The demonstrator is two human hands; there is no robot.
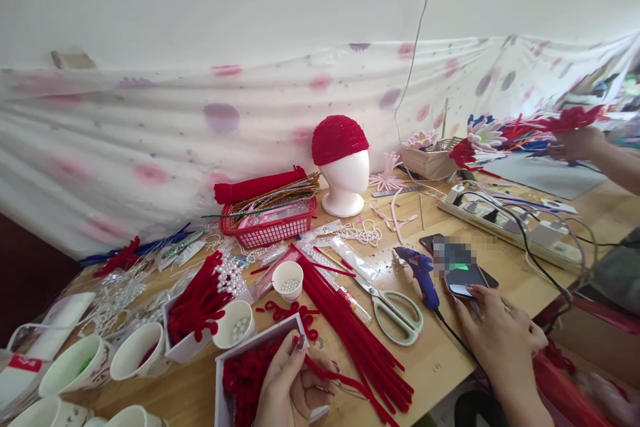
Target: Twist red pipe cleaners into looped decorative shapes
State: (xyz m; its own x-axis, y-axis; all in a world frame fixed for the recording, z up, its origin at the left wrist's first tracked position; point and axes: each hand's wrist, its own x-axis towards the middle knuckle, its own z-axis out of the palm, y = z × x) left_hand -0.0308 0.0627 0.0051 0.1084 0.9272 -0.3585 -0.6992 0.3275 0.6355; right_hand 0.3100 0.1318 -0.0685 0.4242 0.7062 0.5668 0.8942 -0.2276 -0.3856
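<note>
My left hand [295, 380] is closed on a red pipe cleaner [330, 373], pinched between thumb and forefinger over a white box [220, 387] of bent red pieces. A bundle of straight red pipe cleaners [350, 327] lies beside it. My right hand [500, 330] rests on the table's right side, its fingers stretched out and touching the lower edge of a phone [459, 288]. Left of the phone lies a blue glue gun [420, 273], and past that a pair of scissors [397, 317] with pale green handles.
A white foam head [345, 180] wearing a red cap stands at the back near a red basket [270, 230]. Paper cups [235, 323] of beads crowd the left. A power strip [515, 227] with cords lies at right. Another person's hand [580, 143] holds a red flower.
</note>
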